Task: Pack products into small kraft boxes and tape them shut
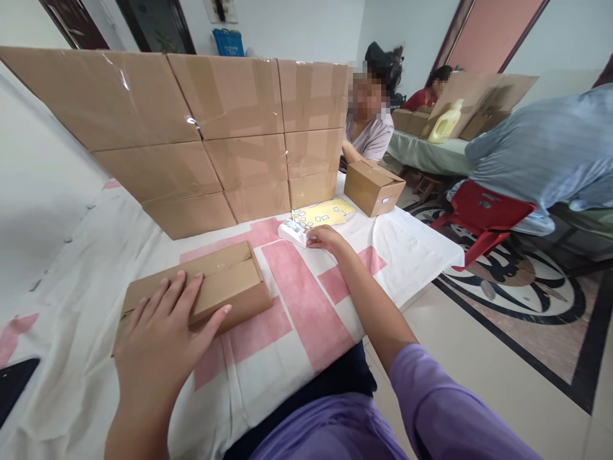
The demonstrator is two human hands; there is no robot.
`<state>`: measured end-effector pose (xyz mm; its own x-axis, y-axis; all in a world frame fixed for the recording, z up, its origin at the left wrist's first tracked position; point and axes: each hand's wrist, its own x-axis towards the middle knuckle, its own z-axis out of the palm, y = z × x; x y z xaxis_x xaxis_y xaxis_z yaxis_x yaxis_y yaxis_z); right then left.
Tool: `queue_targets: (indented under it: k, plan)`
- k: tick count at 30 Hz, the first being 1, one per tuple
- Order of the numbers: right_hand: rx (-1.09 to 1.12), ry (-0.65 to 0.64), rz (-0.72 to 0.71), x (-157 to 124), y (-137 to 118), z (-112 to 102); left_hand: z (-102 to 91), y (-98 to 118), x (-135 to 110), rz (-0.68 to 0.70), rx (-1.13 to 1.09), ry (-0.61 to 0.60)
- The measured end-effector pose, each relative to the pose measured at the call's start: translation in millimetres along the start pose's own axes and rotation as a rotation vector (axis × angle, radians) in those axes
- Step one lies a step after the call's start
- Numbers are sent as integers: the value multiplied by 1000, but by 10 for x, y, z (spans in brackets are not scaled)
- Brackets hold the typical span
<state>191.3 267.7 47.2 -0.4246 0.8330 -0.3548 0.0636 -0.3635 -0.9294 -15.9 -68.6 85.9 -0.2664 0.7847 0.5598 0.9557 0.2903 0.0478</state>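
My left hand [165, 319] lies on top of a closed cardboard box [230, 275], its fingers spread and its thumb along the near edge. The box rests flat on the cloth in front of me. Farther off, my right hand [324, 238] has its fingers pinched at the right end of a small white box-like item [293, 234] with a greenish patch on top. What lies between the fingertips is partly hidden. Just behind it is a yellow sheet [323, 214] carrying several small white pieces with dark outlines.
Taped cardboard boxes [239, 137] form a wall across the table's back. Another carton [374, 186] sits at the right edge, near a seated person [368, 124]. A dark phone-like object [16, 386] lies at left. A red chair [486, 214] stands right, with someone on it.
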Motion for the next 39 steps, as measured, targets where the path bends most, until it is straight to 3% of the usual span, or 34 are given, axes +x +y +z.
queue_targets:
  k: [14,21,24,32,36,39]
  plan:
    - [-12,-110,-114,62,132,-127,-30,58,50,-27,25,11]
    - [-44,30,-142,156,247,1,1,22,49,-3,20,35]
    - [-37,32,-137,129,238,-4,1,29,48,7,24,43]
    - [-23,-44,-128,-147,58,-78,14,10,38,-1,29,30]
    - [14,-114,-241,-395,-109,20,-16,22,48,-16,38,-2]
    - [39,-258,-329,-665,-309,180,-53,21,84,-8,39,-20]
